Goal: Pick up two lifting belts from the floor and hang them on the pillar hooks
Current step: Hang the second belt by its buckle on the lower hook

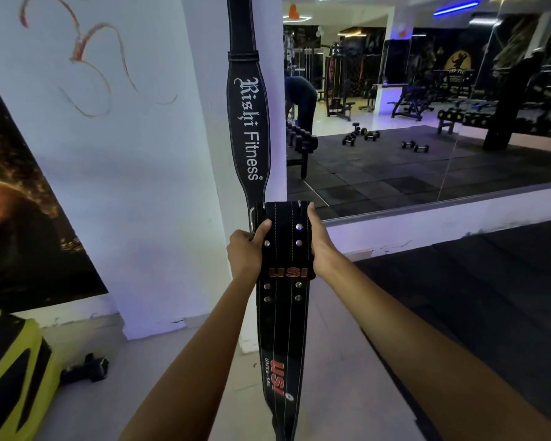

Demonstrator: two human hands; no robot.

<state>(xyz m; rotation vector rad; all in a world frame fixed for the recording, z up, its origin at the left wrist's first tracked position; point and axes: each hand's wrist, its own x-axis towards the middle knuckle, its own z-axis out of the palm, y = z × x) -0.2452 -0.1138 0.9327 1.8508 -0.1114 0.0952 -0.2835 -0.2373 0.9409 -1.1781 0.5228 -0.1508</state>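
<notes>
A black lifting belt with white "Rishi Fitness" lettering (250, 122) hangs straight down the front of the white pillar (159, 154); its top runs out of view, so the hook is hidden. Just below it I hold a second black belt marked "USI" (283, 316) upright by its buckle end. My left hand (247, 253) grips that end's left edge, thumb on the front. My right hand (320, 243) grips the right edge. The rest of this belt hangs down between my forearms and out of the frame's bottom.
A large wall mirror (427, 122) to the right shows a dumbbell rack, loose dumbbells, benches and a bent-over person. A yellow and black object (10, 370) and a small dark dumbbell (85, 370) lie on the tiled floor at left. Black rubber mat (490, 281) at right.
</notes>
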